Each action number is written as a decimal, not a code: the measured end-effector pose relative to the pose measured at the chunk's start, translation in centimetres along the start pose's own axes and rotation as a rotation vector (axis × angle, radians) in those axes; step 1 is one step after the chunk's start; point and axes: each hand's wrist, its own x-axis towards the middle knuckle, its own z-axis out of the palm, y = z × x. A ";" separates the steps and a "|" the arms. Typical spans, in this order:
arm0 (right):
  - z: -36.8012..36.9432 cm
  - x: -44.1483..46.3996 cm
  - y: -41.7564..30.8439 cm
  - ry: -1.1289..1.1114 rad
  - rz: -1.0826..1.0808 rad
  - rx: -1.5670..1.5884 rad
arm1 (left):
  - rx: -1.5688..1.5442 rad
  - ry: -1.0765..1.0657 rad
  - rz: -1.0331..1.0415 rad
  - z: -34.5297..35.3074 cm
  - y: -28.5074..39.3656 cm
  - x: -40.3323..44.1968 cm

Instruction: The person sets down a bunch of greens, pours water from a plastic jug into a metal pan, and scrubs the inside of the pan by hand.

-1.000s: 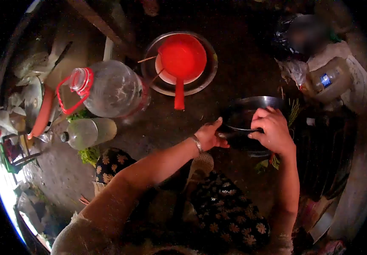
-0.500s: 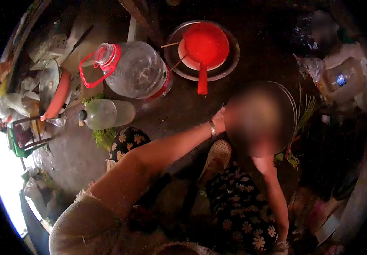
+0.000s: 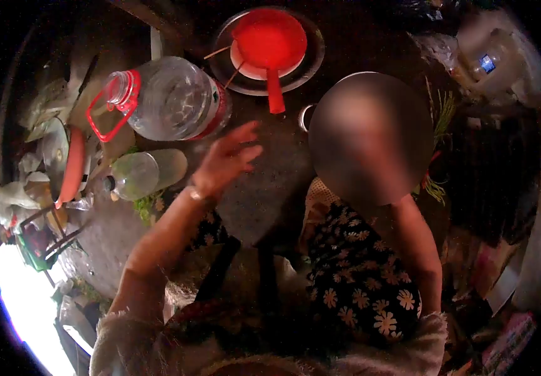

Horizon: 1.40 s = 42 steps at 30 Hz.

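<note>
My left hand point(image 3: 229, 156) hangs in the air with its fingers spread and nothing in them, just right of a large clear plastic jug point(image 3: 173, 100) with a red handle. My right arm reaches into a round blurred patch, where my right hand point(image 3: 383, 150) shows only as a smear, so its fingers cannot be made out. The blur also covers most of a round vessel; a thin pale rim point(image 3: 367, 73) shows at its top, and a small loop point(image 3: 306, 118) shows at its left. What the right hand touches there is hidden.
A red dipper point(image 3: 270, 41) rests over a pale bowl in a metal basin point(image 3: 314, 62), with sticks poking out left. A smaller capped bottle point(image 3: 148, 172) lies below the jug. Green stalks point(image 3: 444, 119) lie right. A pink-sided pan point(image 3: 73, 163) stands far left.
My left hand has left the blurred vessel and swung left toward the jug, with its fingers spread. My right hand stays within the blur. The whole view has shifted somewhat.
</note>
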 end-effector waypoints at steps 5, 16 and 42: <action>-3.1 2.4 -2.6 0.175 0.224 -0.037 | -0.315 0.184 0.098 -6.8 0.3 -5.4; 3.6 8.4 -14.4 -0.162 -0.150 0.165 | -0.155 0.756 0.627 -10.2 2.8 -4.2; 9.1 11.2 -23.5 -0.101 -0.717 -0.028 | -0.099 0.714 0.570 -8.5 -0.1 -3.6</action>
